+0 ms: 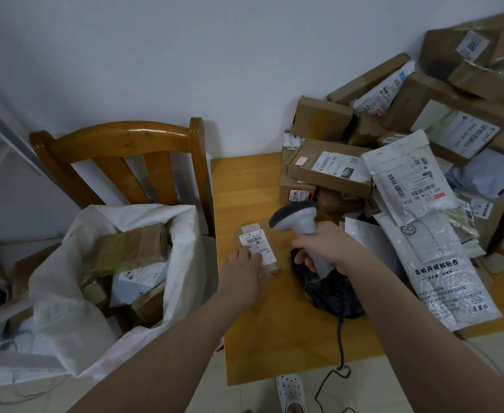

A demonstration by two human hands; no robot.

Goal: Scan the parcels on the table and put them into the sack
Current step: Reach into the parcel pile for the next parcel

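Observation:
A small flat parcel [255, 238] with a white barcode label lies on the wooden table [277, 338], near its left edge. My left hand [241, 274] rests on the parcel's near end, fingers spread over the label. My right hand [323, 244] grips the handle of a grey barcode scanner [297, 217], whose head points down-left toward the label. Left of the table stands the white woven sack [66, 308], open, with several brown boxes and a white parcel inside.
A heap of cardboard boxes [325, 171] and white mailer bags [441, 263] fills the table's right and back. A dark bag [334, 296] lies under the scanner, its coiled cable [340, 338] dropping off the front edge. A wooden chair [119, 150] stands behind the sack.

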